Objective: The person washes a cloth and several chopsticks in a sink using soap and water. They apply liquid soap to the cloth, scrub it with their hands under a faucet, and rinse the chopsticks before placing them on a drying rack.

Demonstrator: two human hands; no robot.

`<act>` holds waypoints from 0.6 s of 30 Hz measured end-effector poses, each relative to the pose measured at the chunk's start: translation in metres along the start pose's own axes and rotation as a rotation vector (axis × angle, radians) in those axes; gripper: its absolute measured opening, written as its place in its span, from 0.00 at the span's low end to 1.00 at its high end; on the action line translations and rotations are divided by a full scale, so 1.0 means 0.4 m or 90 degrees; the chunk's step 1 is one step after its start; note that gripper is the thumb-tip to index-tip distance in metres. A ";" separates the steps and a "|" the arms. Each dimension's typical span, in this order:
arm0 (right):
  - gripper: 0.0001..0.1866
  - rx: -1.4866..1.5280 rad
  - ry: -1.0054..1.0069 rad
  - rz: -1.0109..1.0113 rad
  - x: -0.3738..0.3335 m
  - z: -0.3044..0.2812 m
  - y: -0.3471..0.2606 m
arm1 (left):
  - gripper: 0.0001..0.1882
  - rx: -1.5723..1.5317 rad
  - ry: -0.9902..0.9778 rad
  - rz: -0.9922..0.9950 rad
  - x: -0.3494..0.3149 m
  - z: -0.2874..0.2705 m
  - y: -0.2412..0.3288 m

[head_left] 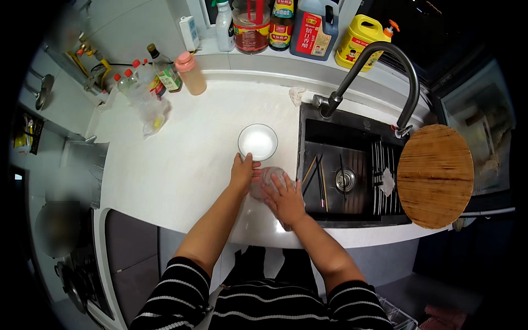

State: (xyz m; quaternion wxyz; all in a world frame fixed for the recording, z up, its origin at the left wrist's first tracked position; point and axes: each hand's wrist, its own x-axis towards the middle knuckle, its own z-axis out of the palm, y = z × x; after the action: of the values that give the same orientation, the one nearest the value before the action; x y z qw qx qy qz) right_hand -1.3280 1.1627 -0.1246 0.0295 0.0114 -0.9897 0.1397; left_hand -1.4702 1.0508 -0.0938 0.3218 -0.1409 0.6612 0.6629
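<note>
A round white bowl (258,142) with a thin clear-looking rim stands on the white countertop (181,159), left of the sink. My left hand (244,171) is at the bowl's near edge with its fingers apart; whether the fingertips touch the rim I cannot tell. Under my right hand (286,199) lies a crumpled greyish-pink cloth (257,190). The right fingers are spread flat over it, and the palm hides part of it. The cloth reaches toward the counter's front edge, close beside the sink.
In the black sink (306,217) lie several chopsticks (323,187). A dark curved faucet (410,66) arches over it, and a round wooden board (436,176) leans at its right. Bottles and a yellow jug (357,44) line the sill. A plastic bag (151,110) lies far left.
</note>
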 end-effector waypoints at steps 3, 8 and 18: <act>0.24 -0.013 0.030 0.003 0.115 0.006 0.094 | 0.16 0.004 0.013 -0.016 0.076 0.009 0.007; 0.23 -0.035 0.079 0.012 0.321 0.015 0.247 | 0.10 -0.033 0.057 0.001 0.145 0.019 0.074; 0.19 0.078 0.183 0.059 0.293 -0.019 0.369 | 0.20 -0.115 0.209 0.008 0.121 0.059 0.100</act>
State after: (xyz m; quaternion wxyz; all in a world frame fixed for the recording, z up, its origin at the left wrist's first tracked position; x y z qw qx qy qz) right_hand -1.4493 1.3049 -0.1508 0.1633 -0.0523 -0.9644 0.2015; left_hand -1.5253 1.0885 -0.0901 0.1916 -0.2713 0.6435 0.6896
